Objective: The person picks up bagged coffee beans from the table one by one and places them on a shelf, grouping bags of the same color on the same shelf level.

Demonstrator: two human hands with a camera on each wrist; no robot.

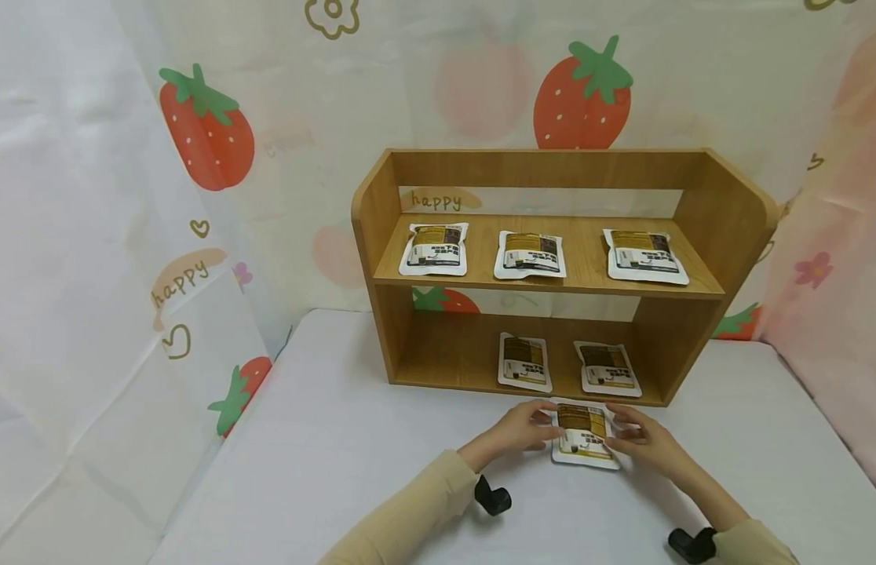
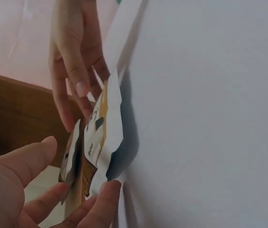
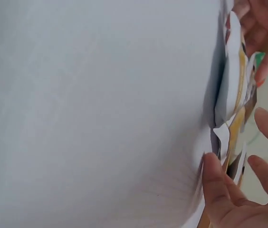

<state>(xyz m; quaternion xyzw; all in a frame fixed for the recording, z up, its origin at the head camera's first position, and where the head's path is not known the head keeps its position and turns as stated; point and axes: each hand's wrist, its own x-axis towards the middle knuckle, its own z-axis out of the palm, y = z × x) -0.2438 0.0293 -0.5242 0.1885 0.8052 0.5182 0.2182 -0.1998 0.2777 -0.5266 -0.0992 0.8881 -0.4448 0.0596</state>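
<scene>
A white food pouch with a brown and gold printed top lies on the white table, just in front of a wooden two-tier shelf. My left hand is at the pouch's left edge, thumb and fingers spread apart. On the opposite side, my right hand has its fingertips at the right edge, also spread. In the left wrist view the pouch shows edge-on, low on the tabletop, between my left fingers and the right hand. From the right wrist, the pouch shows beyond my spread right fingers.
Three similar pouches stand spaced along the upper tier, including a left one and a right one. Two more, a left pouch and a right pouch, lie on the lower tier. A strawberry-print curtain hangs behind.
</scene>
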